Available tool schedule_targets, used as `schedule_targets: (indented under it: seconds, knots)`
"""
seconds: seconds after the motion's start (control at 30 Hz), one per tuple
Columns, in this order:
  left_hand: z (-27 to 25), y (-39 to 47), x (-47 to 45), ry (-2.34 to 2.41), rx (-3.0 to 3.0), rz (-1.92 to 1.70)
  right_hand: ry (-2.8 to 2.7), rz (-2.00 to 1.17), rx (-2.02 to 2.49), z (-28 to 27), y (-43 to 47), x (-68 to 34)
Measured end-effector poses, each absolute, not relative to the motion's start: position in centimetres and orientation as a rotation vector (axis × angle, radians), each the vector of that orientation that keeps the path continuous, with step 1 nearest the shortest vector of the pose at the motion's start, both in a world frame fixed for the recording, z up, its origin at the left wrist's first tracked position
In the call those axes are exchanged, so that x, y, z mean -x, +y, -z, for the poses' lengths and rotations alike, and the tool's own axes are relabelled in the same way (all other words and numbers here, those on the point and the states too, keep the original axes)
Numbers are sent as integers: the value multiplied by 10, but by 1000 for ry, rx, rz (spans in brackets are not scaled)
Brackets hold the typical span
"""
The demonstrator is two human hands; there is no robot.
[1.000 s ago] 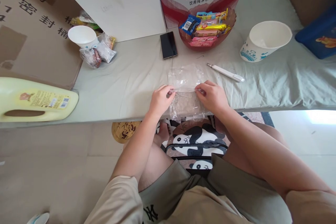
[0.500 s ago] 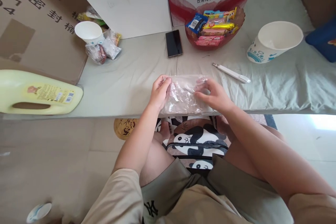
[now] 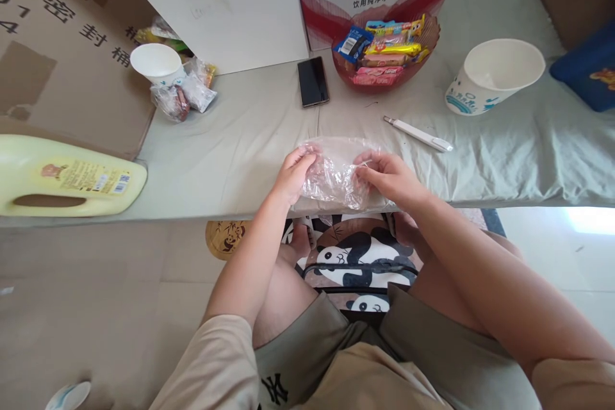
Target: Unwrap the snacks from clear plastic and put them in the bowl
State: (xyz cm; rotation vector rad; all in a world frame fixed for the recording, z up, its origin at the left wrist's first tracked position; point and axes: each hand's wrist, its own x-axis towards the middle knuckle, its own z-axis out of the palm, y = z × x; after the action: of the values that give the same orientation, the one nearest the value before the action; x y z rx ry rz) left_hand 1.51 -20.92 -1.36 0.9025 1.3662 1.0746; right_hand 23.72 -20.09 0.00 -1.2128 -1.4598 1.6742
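Observation:
A crumpled clear plastic bag (image 3: 336,170) spans the space between my hands at the front edge of the cloth-covered surface. My left hand (image 3: 294,173) is closed on its left side, thumb on top. On the right side, my right hand (image 3: 382,173) pinches the film between thumb and fingers. Beyond the bag lie a black phone (image 3: 313,81) and, further right, a white utility knife (image 3: 418,134). Behind them stands a red bowl (image 3: 346,73) of wrapped snacks.
A paper tub (image 3: 494,77) stands at right, a paper cup (image 3: 156,64) with wrapped packets (image 3: 185,96) at left. A yellow jug (image 3: 72,176) lies near the left front edge. Cardboard (image 3: 62,51) and white boxes (image 3: 221,13) line the back. A panda-print item (image 3: 360,256) is below.
The bag is more bunched up now. My right hand has shifted slightly left and its fingers have drawn together on the film. The view has moved a little.

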Motion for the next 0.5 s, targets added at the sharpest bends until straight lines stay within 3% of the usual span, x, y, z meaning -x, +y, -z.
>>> schedule_targets:
  seconds: [0.5]
  knots:
    - [6,-209,-12,1258,-1066,-989,-1390,-1527,1231,-1,-200,-234]
